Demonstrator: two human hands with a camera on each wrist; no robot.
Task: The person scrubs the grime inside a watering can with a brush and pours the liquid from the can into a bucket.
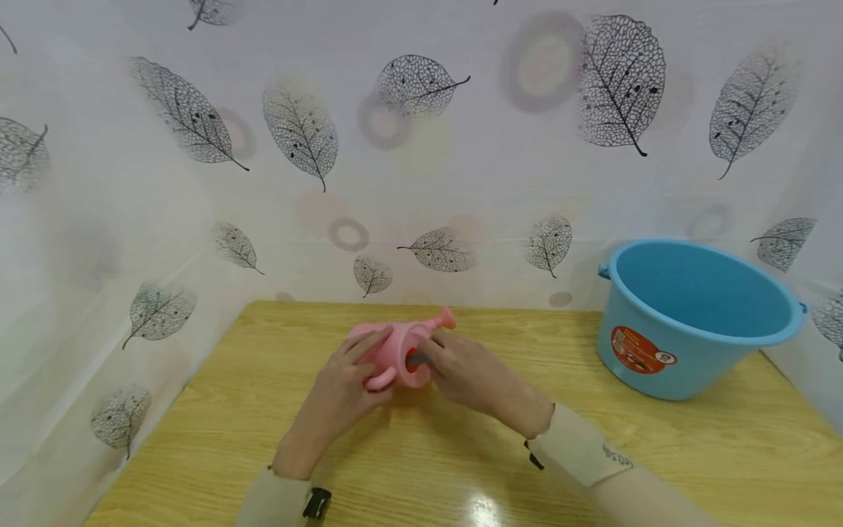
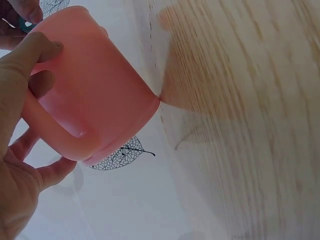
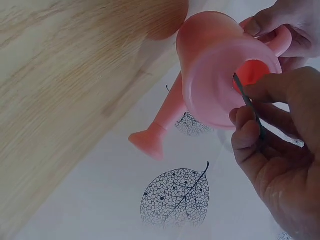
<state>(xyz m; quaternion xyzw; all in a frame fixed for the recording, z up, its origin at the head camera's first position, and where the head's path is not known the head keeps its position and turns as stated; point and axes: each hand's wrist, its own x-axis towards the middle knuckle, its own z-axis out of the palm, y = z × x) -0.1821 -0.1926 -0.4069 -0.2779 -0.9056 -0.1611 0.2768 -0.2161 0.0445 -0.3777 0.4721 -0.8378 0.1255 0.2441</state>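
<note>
A pink watering can (image 1: 402,337) lies tilted on its side over the wooden table, its spout (image 3: 170,107) pointing away to the right. My left hand (image 1: 345,380) grips it around the body and the curved handle (image 2: 57,132). With thumb and fingers, my right hand (image 1: 470,373) pinches a thin, flat dark teal piece (image 3: 248,102) at the can's round top opening (image 3: 250,75). The tip of that piece reaches into the opening. Its kind I cannot tell, as fingers cover much of it.
A large light-blue bucket (image 1: 619,307) with a red label stands at the right of the table (image 1: 527,476). Behind the table hangs a white cloth (image 1: 461,176) printed with dark leaves, which also runs along both sides.
</note>
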